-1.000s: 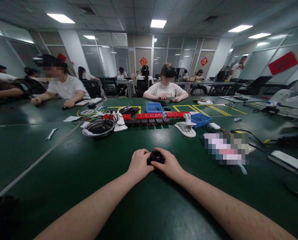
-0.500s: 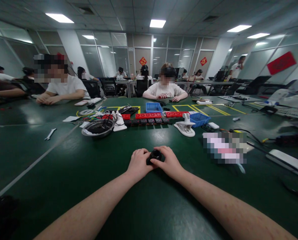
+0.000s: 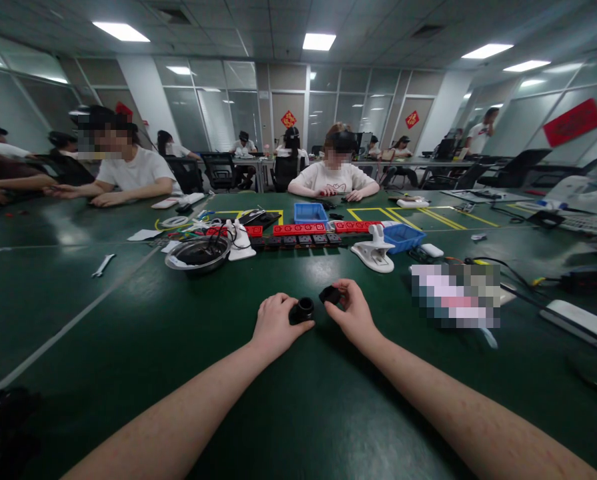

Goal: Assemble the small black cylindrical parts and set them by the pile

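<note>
My left hand (image 3: 274, 325) is wrapped round a black hollow fitting (image 3: 304, 309), a short tube with its round opening facing up, close to the green tabletop. A little to the right, my right hand (image 3: 353, 310) grips a small black cap-like ring (image 3: 329, 295) between thumb and fingers, tilted towards the fitting. A narrow gap separates the two black pieces. My left palm and fingers hide part of the fitting, and the ring's far side is covered by my right fingers.
Beyond my hands are a metal bowl (image 3: 198, 260) with black cables, a white clip stand (image 3: 375, 250), red power strips (image 3: 298, 230) and blue bins (image 3: 403, 238). A wrench (image 3: 103, 265) lies left. Dark round parts (image 3: 3, 420) sit at lower left. Co-workers sit across the table.
My right hand has lifted the black ring off the fitting and moved right and slightly away with it. The fitting stays in my left hand, its opening now uncovered.
</note>
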Demonstrator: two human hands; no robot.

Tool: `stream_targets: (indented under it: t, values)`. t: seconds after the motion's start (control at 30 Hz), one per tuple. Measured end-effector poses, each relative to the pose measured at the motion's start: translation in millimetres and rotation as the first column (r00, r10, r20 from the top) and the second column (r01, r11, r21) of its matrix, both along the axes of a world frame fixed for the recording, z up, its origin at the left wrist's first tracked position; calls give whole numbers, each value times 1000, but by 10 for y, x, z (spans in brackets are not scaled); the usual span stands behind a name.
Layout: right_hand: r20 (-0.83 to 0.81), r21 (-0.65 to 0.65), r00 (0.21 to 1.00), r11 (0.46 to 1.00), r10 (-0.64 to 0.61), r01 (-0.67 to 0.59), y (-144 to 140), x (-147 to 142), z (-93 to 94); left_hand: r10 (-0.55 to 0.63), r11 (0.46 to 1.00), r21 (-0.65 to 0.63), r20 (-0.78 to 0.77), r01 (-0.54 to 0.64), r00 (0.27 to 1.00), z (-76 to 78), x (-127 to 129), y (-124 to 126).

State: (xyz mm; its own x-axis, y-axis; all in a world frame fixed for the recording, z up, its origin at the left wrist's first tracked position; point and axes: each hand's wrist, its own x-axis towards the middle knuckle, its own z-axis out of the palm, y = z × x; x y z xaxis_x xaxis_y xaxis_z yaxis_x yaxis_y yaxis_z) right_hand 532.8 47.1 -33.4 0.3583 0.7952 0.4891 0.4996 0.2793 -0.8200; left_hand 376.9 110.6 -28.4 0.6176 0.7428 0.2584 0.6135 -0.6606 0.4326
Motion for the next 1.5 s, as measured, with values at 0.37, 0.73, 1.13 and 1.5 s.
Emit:
stream_targets:
  t: [0.37, 0.73, 1.13, 1.5]
  values:
    - [261, -256, 965, 964, -6, 75, 28, 129, -95, 65, 998, 15, -58, -64, 996, -6, -22, 43]
    - [226, -42, 953, 976, -200, 214, -38, 125, -43, 19, 999, -48, -10, -20, 1000, 39, -98, 111]
    - [133, -290, 988, 951, -76, 112, -259, 342, 415, -49, 997, -65, 49, 52, 998, 24, -160, 171]
    - [277, -563, 954, 824, 114, 66, -1117, -164, 198, -225, 973, 40, -45, 227, 973, 193, -105, -373]
